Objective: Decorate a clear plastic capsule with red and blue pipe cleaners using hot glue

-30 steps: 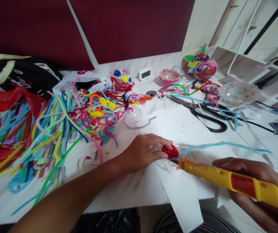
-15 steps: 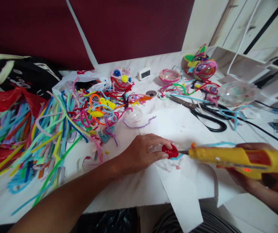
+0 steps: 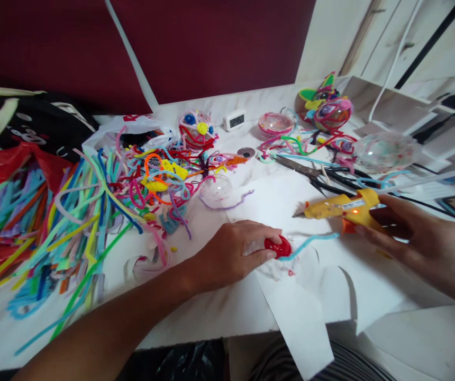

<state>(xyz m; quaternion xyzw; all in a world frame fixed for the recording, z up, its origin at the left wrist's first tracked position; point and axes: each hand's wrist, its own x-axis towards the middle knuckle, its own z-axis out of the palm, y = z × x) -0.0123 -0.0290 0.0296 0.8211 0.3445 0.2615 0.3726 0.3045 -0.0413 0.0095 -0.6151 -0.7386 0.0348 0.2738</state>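
My left hand pinches a red pipe-cleaner coil between thumb and fingers. A light blue pipe cleaner runs out from the coil to the right. Under the coil lies a clear plastic dome with reddish marks, partly hidden by my fingers. My right hand grips a yellow hot glue gun, its small light glowing orange. The gun's nozzle points left, above the white paper and apart from the coil.
Black-handled scissors lie behind the glue gun. Loose pipe cleaners pile up at the left beside a red bag. Decorated balls, a small digital clock and a clear bowl stand along the back.
The glue gun has moved back and up from the red coil, and its nozzle is now clear of it. More of the light blue pipe cleaner shows. My left hand stays in place.
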